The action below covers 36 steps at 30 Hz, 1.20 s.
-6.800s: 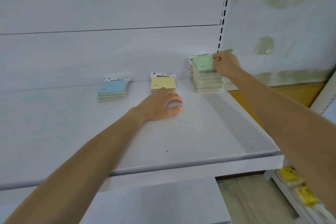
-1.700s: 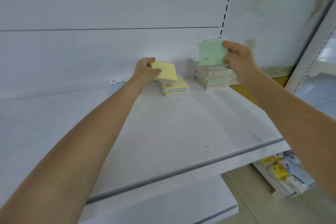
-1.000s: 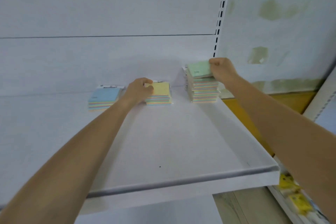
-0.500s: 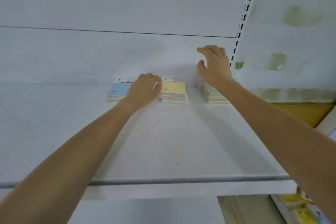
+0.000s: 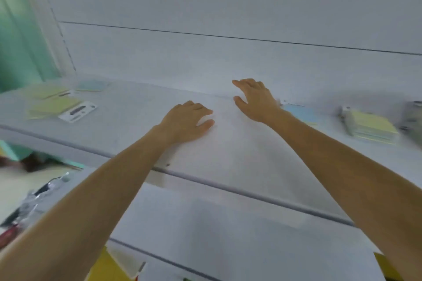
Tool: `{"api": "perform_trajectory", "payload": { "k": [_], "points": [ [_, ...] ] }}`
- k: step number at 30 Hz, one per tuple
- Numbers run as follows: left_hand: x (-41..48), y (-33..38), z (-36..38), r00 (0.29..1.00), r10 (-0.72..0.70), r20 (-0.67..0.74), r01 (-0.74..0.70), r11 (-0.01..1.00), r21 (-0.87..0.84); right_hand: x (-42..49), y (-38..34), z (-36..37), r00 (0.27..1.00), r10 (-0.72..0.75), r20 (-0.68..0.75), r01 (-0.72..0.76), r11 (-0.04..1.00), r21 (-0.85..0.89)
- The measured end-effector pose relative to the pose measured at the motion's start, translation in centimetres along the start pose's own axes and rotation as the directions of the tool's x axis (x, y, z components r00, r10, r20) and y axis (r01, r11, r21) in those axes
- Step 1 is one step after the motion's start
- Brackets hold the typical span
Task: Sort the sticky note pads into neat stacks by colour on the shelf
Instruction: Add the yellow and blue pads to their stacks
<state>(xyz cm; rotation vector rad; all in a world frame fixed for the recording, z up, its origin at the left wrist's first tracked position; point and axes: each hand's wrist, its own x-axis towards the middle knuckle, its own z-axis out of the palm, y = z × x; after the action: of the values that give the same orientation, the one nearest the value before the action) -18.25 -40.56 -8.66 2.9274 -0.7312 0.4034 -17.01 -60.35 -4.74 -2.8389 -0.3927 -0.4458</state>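
The left hand (image 5: 186, 121) lay palm down on the white shelf (image 5: 228, 157), its fingers loosely bent and its thumb out to the side, holding nothing. The right hand (image 5: 255, 100) was just beyond it and a little to its right, close to the back panel (image 5: 205, 57). Its fingers were spread and its thumb apart, and it also held nothing. Whether its fingertips touched the shelf could not be told. The two hands were near each other but apart.

Just to the right of the right wrist sat a blue stack (image 5: 302, 114) of sticky note pads, partly hidden behind the forearm. Farther right, well away from that hand, stood a yellow stack (image 5: 371, 126). Beyond it, at the edge of the view, was a third stack (image 5: 413, 121), too blurred for its colour to be read.

Well to the left of the left hand, loose pads lay flat on the same shelf. There was a yellow-green pad (image 5: 54, 107) with a white header card (image 5: 77, 112), a second yellowish pad (image 5: 43, 91) behind it, and a pale blue-green pad (image 5: 91, 85) near the back. All were blurred. Below both forearms ran a lower shelf (image 5: 205, 235).
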Motion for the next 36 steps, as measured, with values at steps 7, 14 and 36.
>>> {"api": "perform_trajectory", "payload": {
  "k": [7,14,36],
  "points": [
    [-6.5,-13.4,-1.9,0.987,-0.163,-0.004,0.163,0.985,0.055,5.7,-13.2,7.7,0.986,-0.132,0.106,0.117,0.984,0.131],
    [-8.9,-26.4,-3.6,0.922,-0.363,-0.133,0.37,0.928,0.031,12.8,-21.2,13.4,0.948,-0.256,0.186,0.224,0.958,0.177],
    [-5.8,-48.0,-5.0,0.899,-0.274,0.342,0.349,0.92,-0.179,25.7,-31.9,19.8,0.956,-0.075,0.284,0.004,0.97,0.243]
  ]
}}
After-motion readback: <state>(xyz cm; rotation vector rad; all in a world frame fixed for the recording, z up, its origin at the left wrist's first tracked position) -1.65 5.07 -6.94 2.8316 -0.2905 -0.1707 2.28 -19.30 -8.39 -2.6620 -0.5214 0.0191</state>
